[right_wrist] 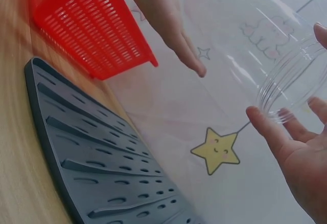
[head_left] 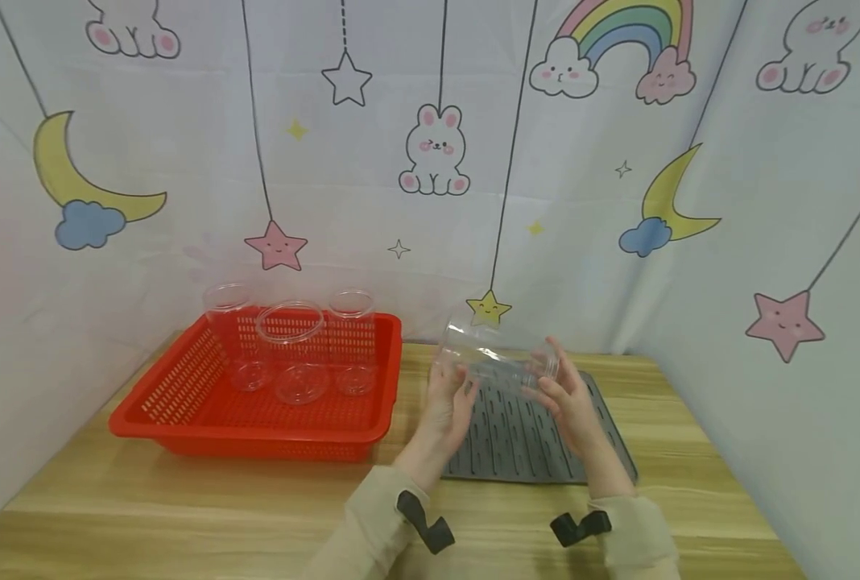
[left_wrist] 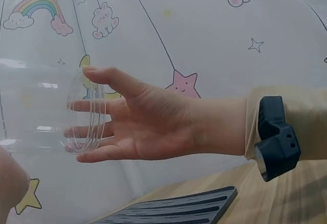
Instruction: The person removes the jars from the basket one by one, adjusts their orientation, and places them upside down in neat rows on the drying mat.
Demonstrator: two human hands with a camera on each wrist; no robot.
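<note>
A clear, see-through jar (head_left: 491, 354) lies tilted on its side in the air above a grey ridged drying mat (head_left: 513, 439). My left hand (head_left: 450, 403) holds it at the left, closed end, its palm under the wall. At the other end my right hand (head_left: 571, 399) grips the threaded mouth, thumb on one side and fingers spread on the other. The left wrist view shows this right hand (left_wrist: 148, 116) around the screw rings, with no lid on the jar (left_wrist: 41, 106). In the right wrist view the left hand (right_wrist: 166, 24) lies along the jar's wall.
A red plastic basket (head_left: 256, 439) stands on the left of the wooden table (head_left: 205, 515), with three clear containers upright in it: a wide jar (head_left: 292, 354) between two narrower ones. Behind hangs a white cloth (head_left: 372, 201) printed with stars, moons and rabbits.
</note>
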